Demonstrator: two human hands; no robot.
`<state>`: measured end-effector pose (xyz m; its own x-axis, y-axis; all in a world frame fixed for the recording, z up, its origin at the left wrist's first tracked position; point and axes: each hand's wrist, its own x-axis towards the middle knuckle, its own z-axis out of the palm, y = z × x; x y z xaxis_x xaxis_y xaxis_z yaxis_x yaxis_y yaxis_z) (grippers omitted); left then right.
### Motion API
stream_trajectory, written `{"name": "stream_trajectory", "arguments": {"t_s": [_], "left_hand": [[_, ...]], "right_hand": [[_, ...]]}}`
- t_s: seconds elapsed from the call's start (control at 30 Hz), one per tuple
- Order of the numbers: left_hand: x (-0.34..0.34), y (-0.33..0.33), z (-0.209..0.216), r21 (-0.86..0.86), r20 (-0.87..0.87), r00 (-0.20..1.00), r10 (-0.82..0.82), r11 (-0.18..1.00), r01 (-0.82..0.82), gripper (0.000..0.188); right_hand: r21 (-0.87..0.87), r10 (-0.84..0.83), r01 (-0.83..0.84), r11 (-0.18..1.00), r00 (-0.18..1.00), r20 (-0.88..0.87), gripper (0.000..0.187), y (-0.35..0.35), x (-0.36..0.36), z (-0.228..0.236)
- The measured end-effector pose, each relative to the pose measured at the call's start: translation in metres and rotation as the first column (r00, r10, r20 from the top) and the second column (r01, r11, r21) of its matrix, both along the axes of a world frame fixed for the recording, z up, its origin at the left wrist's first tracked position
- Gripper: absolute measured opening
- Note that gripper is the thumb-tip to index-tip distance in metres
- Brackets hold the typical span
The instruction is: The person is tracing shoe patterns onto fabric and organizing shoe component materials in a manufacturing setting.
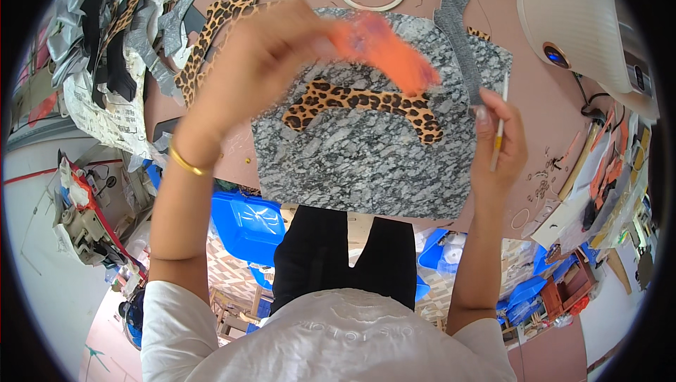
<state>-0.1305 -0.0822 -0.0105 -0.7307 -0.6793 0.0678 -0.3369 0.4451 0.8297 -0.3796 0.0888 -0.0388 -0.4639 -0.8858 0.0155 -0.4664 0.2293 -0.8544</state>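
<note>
Pinkish bench (539,114) underneath, with a grey-and-white stone-patterned board (352,178) on it. Flat on that board lies a bowed leopard-print strip (359,98), its long axis running left to right and its ends bending toward the body. It sits between the hands: right and nearer the body from the raised left hand (264,58), leftward from the right hand (510,148), which is near its right end. The left grip pinches a motion-blurred orange piece (387,51) above the strip; the right grip holds a slim white stick (501,125). A dark grey textured strip (461,37) reaches the right fingertips; whether it is pinched, I cannot tell. Below the bench, a blue bin (246,216) stands left, contents unclear; another blue bin (431,249), right, has whitish items by it.
</note>
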Motion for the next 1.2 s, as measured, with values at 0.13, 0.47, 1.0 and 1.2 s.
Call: {"name": "stream_trajectory", "arguments": {"t_s": [0.13,0.47,1.0,1.2], "left_hand": [[-0.027,0.055,-0.031,0.072,0.176,0.980,-0.091,0.994,0.079,0.032],[-0.019,0.099,-0.071,-0.515,0.109,0.991,0.073,0.857,-0.007,0.034],[-0.036,0.140,-0.064,-0.343,0.272,0.934,0.232,0.930,-0.131,0.062],[-0.030,0.156,-0.060,-0.268,0.412,0.893,0.180,0.961,-0.070,0.071]], "right_hand": [[0.072,0.061,-0.057,0.996,0.997,-0.048,0.023,0.020,0.015,-0.010],[0.013,0.256,-0.307,0.952,0.770,-0.585,0.028,0.042,0.033,-0.046],[-0.004,0.243,-0.318,0.948,0.733,-0.635,0.021,0.043,0.034,-0.047],[0.019,0.242,-0.307,0.951,0.709,-0.662,0.020,0.043,0.036,-0.047]]}}
